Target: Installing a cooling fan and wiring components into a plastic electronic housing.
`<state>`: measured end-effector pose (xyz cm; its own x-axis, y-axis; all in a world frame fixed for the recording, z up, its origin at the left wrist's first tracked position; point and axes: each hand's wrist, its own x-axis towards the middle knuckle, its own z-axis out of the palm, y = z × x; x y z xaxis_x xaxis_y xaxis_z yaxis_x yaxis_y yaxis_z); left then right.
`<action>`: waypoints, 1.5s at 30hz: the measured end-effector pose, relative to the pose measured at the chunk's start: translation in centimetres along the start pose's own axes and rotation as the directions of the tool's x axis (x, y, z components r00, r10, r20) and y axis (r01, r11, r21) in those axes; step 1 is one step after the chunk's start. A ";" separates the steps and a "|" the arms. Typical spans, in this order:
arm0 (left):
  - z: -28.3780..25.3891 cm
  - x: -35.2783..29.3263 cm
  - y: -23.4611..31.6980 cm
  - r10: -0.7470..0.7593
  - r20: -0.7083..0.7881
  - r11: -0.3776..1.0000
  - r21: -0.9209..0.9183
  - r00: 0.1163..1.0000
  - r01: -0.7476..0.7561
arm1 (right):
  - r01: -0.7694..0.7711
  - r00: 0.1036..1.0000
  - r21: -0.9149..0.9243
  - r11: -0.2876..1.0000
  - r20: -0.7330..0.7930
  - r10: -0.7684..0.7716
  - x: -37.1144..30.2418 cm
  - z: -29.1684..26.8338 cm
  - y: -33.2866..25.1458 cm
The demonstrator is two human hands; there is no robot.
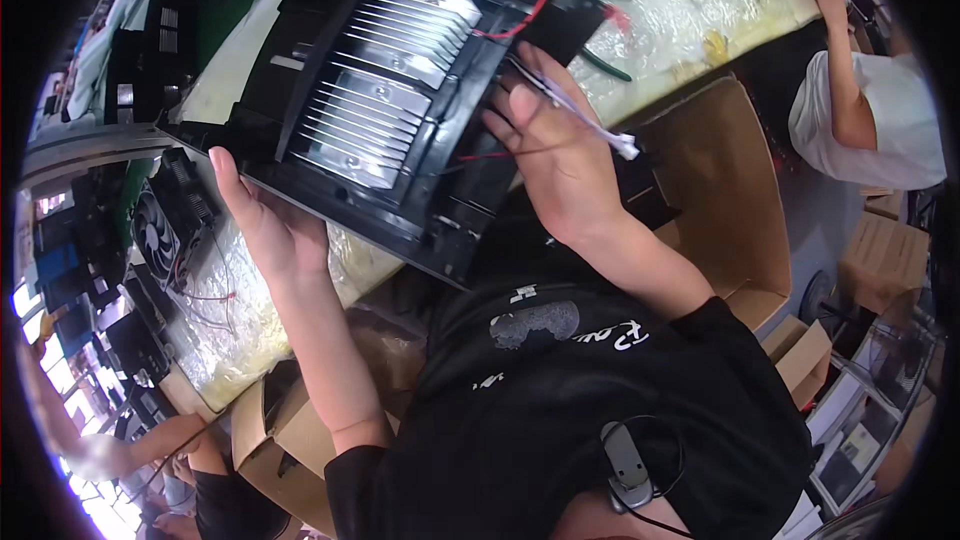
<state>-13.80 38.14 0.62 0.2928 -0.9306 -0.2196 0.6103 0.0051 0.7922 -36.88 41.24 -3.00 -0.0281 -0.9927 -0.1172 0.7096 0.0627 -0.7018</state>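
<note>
Black plastic, silver-finned housing (385, 115), gripped by our left hand (270, 225) and right hand (562, 155): turning could snag loose, white-plugged violet wires (583, 112).

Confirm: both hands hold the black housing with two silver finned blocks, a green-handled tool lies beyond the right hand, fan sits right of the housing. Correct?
Not quite: the fan sits left of the black housing, as the head view shows. Left hand and right hand hold the housing; the green-handled tool lies beyond the right hand.
</note>
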 end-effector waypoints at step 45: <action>26.0 43.6 -11.4 -0.055 0.372 0.994 0.106 0.927 0.017 | -0.198 0.913 -0.451 0.870 0.239 0.332 62.5 1.0 -18.3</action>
<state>-27.16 -12.04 -3.17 -0.0363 -0.9987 -0.0357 0.5334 -0.0496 0.8444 -50.96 -22.10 3.21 0.3780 -0.9098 -0.1716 0.3060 0.2977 -0.9043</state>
